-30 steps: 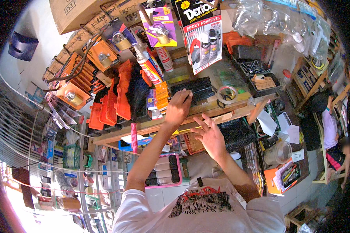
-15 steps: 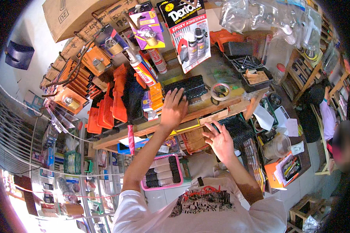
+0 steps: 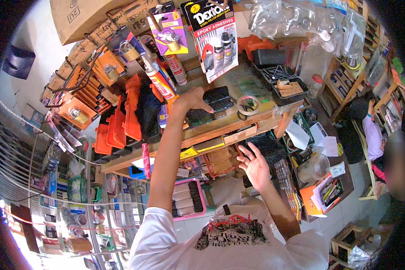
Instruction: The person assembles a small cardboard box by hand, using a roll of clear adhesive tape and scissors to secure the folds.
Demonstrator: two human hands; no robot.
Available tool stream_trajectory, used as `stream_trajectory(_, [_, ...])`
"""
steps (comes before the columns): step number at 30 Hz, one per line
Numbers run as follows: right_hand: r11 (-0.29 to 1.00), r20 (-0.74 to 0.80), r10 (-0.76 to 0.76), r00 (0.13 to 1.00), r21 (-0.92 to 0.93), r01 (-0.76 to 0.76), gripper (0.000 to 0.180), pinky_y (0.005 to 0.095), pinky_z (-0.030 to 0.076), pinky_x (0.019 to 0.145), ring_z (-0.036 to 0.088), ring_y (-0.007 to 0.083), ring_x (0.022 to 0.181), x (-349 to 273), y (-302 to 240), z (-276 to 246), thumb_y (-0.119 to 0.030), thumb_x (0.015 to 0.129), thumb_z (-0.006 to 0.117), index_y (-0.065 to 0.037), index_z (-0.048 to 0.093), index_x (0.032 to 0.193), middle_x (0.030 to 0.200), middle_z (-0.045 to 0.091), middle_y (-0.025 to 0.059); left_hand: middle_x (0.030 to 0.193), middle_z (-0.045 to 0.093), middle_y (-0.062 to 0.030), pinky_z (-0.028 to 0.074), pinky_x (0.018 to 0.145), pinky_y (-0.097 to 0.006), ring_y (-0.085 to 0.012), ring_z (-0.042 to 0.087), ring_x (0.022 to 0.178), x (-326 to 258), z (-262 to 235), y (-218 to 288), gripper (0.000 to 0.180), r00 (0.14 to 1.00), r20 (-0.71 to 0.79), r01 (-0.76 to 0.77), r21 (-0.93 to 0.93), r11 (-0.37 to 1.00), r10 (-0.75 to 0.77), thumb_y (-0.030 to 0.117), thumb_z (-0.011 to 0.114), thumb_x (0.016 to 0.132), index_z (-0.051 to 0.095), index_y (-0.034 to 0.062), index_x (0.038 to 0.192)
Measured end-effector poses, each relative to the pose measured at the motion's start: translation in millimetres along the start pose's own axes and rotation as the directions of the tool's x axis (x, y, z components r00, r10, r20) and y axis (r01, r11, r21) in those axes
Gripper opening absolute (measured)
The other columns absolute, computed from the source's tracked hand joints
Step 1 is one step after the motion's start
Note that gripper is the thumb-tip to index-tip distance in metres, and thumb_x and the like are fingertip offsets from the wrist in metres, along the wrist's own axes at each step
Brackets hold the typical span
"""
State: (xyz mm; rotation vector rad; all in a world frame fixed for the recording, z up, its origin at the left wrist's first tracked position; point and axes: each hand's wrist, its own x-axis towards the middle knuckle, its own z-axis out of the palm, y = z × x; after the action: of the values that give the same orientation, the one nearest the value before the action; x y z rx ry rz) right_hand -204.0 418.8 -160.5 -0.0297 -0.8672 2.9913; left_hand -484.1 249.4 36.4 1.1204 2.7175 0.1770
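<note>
My left hand (image 3: pixel 192 101) is at the left end of a glossy black box-shaped thing (image 3: pixel 218 100) on the workbench. Its thumb reaches across the front of that thing and the fingers pass behind it, partly hidden. What the black thing is, I cannot make out. Over the bench's near side, my right hand (image 3: pixel 254 167) hangs in the air with fingers apart and nothing in it. Right of the black thing lies a roll of tape (image 3: pixel 248 106). An orange-and-white sealant tube (image 3: pixel 159 81) leans just left of my left hand.
Orange-and-black cases (image 3: pixel 132 110) stand at the bench's left. Carded padlocks (image 3: pixel 171 38) and an epoxy adhesive pack (image 3: pixel 214 45) hang above. Black trays (image 3: pixel 290 85) hold nails and wooden pieces. Below sits a pink-rimmed basket (image 3: pixel 202 198). Another person (image 3: pixel 372 130) is at far right.
My left hand has gone from lying over the black thing to its left end, and the black thing looks lifted and tilted. My right hand stays nearly in place. The view has shifted slightly.
</note>
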Motion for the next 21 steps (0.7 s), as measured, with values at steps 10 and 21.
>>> stream_trajectory(10, [0.998, -0.028, -0.039, 0.999, -0.043, 0.037, 0.052, 0.0384, 0.048, 0.091, 0.062, 0.0239, 0.111, -15, -11, 0, -0.039, 0.106, 0.043, -0.012, 0.035, 0.150, 0.146, 0.050, 0.0153, 0.123, 0.065, -0.0248, 0.049, 0.098, -0.038, -0.0341, 0.064, 0.112, -40, 19, 8, 0.090, 0.993, -0.096, 0.014, -0.431, 0.902, -0.061, 0.051, 0.081, 0.074, 0.049, -0.0022, 0.139])
stream_trajectory(21, [0.863, 0.000, 0.059, 0.998, -0.502, -0.051, 0.036, 0.0371, 0.047, 0.098, 0.054, 0.0152, 0.109, -27, 22, 43, -0.026, 0.103, 0.056, -0.008, 0.043, 0.131, 0.123, 0.052, 0.0058, 0.122, 0.065, -0.0100, 0.056, 0.083, -0.032, -0.0175, 0.067, 0.096, -206, 168, 87, 0.062, 0.958, 0.204, 0.156, -0.960, -0.232, -0.202, 0.037, 0.062, 0.099, 0.042, 0.0029, 0.146])
